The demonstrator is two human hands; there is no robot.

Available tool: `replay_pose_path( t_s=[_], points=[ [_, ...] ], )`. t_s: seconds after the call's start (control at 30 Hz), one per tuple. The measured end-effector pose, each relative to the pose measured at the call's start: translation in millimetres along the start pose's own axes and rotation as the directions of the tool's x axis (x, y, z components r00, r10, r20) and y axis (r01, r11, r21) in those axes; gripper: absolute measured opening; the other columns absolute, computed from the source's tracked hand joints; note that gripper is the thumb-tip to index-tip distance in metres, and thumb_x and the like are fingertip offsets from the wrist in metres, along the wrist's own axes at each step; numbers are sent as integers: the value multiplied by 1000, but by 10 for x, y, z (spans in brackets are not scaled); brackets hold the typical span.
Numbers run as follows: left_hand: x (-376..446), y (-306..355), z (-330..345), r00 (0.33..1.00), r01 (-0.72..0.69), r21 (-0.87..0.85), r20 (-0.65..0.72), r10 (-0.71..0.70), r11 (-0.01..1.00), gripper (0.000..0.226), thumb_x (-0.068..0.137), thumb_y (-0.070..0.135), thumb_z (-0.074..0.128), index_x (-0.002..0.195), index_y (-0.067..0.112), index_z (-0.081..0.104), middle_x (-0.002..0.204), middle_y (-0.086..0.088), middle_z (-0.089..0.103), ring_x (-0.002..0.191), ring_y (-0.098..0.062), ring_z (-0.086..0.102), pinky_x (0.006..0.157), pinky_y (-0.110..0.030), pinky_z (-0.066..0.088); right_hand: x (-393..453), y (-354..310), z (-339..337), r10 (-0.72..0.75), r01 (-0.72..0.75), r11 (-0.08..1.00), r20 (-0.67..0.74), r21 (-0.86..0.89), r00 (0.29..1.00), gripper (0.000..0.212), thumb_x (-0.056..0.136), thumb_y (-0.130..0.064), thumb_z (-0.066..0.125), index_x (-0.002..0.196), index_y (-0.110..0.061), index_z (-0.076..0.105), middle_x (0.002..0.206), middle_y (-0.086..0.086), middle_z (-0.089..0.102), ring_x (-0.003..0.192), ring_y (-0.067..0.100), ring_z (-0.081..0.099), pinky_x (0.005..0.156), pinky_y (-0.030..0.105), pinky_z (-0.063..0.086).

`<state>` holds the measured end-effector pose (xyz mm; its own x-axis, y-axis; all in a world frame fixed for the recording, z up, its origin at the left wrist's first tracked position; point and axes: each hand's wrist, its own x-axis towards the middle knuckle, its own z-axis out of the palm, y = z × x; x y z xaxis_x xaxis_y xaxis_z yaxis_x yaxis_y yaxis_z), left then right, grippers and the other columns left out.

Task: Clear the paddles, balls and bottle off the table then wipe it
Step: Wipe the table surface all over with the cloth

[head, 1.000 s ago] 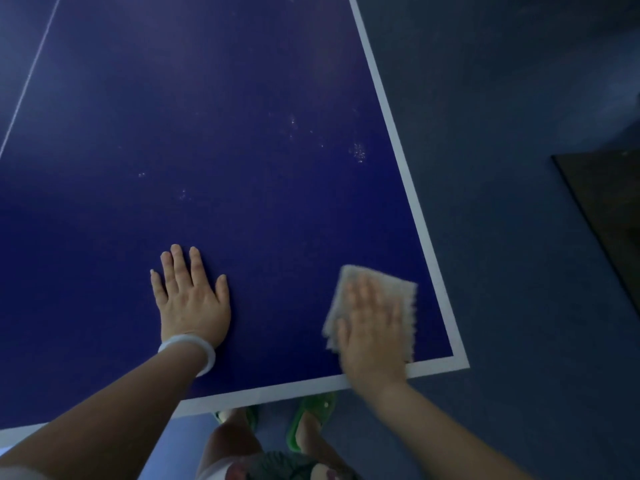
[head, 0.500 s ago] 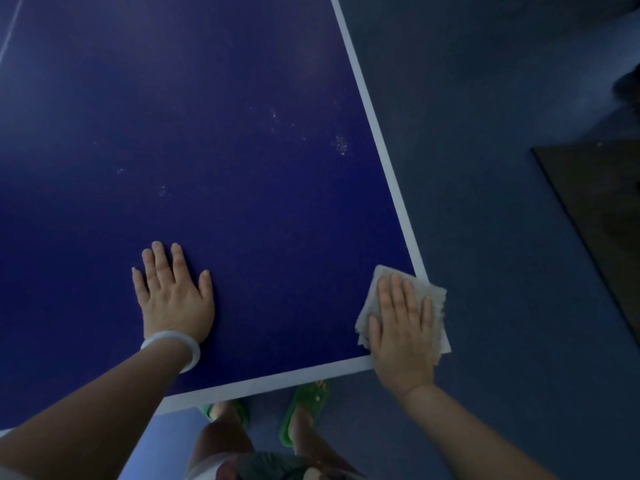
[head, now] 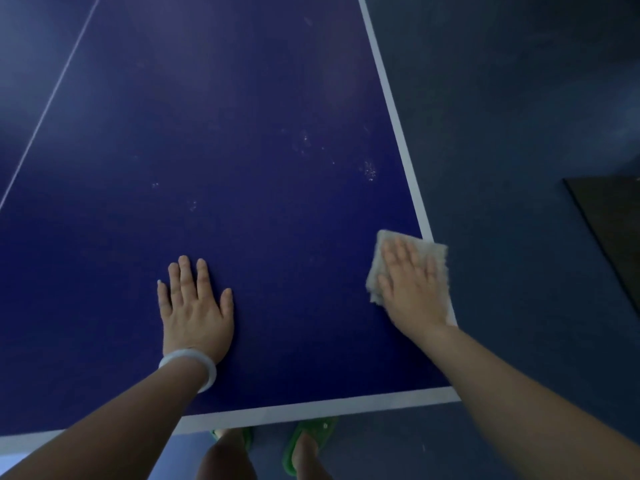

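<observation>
we press the cloth [head: 408,251] flat with our right hand [head: 414,289], fingers straight and together on top of it, pinching nothing; it sits at four o'clock on the table [head: 242,133], right on the side line [head: 398,133], its far edge overhanging the floor. we judge the flat palm is there to spread pressure while wiping the margin. our left hand [head: 195,313] lies at six o'clock, fingers straight and spread, holding nothing, likely bracing our lean; a bracelet [head: 190,367] rings its wrist. pale specks [head: 369,169] at two o'clock look unwiped. no paddles, balls or bottle show, so the clearing seems done. the table's far end is cut off, the cloth's near part hides under the hand, and blur softens its edges.
</observation>
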<state>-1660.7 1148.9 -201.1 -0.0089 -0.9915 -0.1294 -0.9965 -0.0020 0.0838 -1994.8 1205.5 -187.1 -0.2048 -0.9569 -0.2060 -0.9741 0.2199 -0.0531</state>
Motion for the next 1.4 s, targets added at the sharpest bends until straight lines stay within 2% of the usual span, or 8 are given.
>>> replay_pose_path(
  t_s=[0.17,0.43,0.53,0.63,0.73,0.83,1.07,1.4],
  points=[
    [1,10,-26,1000,1,-25,-7,-1,1000,72,97,51,12,156,10,6,163,-12,-3,151,-25,-9,122,-47,-4,-176,-101,69,-456,453,890,52,57,889,60,102,-45,16,157,-24,3,165,-8,-3,150,9,-10,121,42,-8],
    [19,6,-49,1000,2,-4,3,-2,1000,75,94,54,4,156,10,4,163,-11,-4,150,-24,-12,122,-47,-4,286,-311,-58,266,-258,960,-69,107,961,61,102,-44,15,156,-23,-3,164,-1,-3,151,19,-2,123,49,1],
    [22,-4,-51,1000,-4,1,25,4,1000,76,93,55,-1,155,12,-1,163,-10,-9,149,-24,-16,122,-46,-5,288,-1104,-4,-77,87,981,-65,172,995,62,102,-43,23,156,-23,1,164,-2,-2,151,18,-4,121,43,-8],
    [26,-26,-44,999,-8,-3,34,8,1000,73,94,54,-4,154,12,-5,162,-10,-13,149,-24,-19,122,-47,-6,189,-1284,40,-466,465,882,-1,80,885,60,101,-44,16,155,-25,0,163,-7,-6,150,10,-12,120,40,-11],
    [27,-37,-28,999,-5,0,35,5,1000,71,95,54,-4,153,13,-9,162,-11,-14,149,-25,-19,122,-48,-5,268,-784,6,-49,53,993,-48,104,998,60,101,-41,19,156,-21,5,164,0,9,151,17,10,122,44,8],
    [41,-47,-22,999,-18,-3,46,18,1000,72,95,54,-2,153,12,-9,161,-12,-15,149,-27,-19,122,-49,-5,100,-633,-4,314,-309,947,-55,81,948,59,101,-44,9,154,-20,-1,164,5,5,151,21,3,121,52,13],
    [38,-62,-67,998,-28,-47,63,31,998,69,98,47,15,152,4,15,161,-19,7,150,-33,4,120,-54,16,60,-1970,161,-73,74,997,-39,29,997,63,99,-42,9,156,-15,2,164,6,-3,151,21,-6,122,52,6],
    [546,-959,-353,994,-107,-191,-49,99,976,57,93,30,59,143,7,45,150,-18,39,137,-38,38,111,-53,33,406,-2024,104,-125,125,992,-7,-3,992,61,99,-44,-1,154,-21,-14,163,-1,-17,149,14,-19,123,48,-3]
  ],
)
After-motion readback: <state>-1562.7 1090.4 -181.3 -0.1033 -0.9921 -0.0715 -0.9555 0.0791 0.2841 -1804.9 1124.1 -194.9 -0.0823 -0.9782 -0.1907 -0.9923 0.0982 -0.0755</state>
